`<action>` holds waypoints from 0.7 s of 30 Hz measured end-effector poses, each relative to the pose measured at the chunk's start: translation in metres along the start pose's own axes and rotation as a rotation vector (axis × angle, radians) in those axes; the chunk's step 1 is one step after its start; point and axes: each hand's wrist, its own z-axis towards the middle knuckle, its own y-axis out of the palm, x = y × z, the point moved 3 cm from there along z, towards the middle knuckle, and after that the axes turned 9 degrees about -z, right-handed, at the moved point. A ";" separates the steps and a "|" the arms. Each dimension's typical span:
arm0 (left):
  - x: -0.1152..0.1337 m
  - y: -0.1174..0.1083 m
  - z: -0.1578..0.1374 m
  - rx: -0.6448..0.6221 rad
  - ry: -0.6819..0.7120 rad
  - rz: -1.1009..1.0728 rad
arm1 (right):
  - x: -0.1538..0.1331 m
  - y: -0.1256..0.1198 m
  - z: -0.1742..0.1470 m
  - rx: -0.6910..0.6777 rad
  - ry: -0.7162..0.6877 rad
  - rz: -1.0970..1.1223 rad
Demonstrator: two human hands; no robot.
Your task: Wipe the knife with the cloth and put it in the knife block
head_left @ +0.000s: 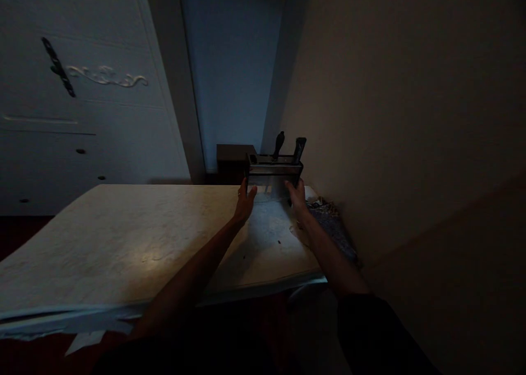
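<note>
Both hands grip a knife holder point(274, 169) by its two ends, over the far right part of the table. It has a dark frame, a metallic upper band and a see-through lower front. Two black handles point(279, 143) stick up out of its top slots. My left hand point(245, 202) is closed round the left end, thumb on the front. On the right end, my right hand point(298, 195) holds on with its thumb across the front too. Whether the holder's base touches the table is hard to tell in the dim light.
A marbled, light table point(164, 227) spreads out to the left, with small dark specks near its front edge. Dark patterned cloth point(335, 227) lies at its right edge, against the wall point(411, 117). Beyond are a white cabinet point(115, 139) and a brown box-like piece point(235, 152).
</note>
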 end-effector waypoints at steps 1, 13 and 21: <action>-0.002 0.010 0.003 -0.025 -0.005 0.005 | 0.004 -0.009 0.005 0.022 0.008 -0.002; -0.022 0.083 0.013 -0.192 0.055 0.004 | 0.036 -0.068 0.037 0.179 0.059 -0.043; -0.044 0.071 0.019 -0.239 0.067 0.000 | 0.018 -0.069 0.010 0.396 0.024 -0.082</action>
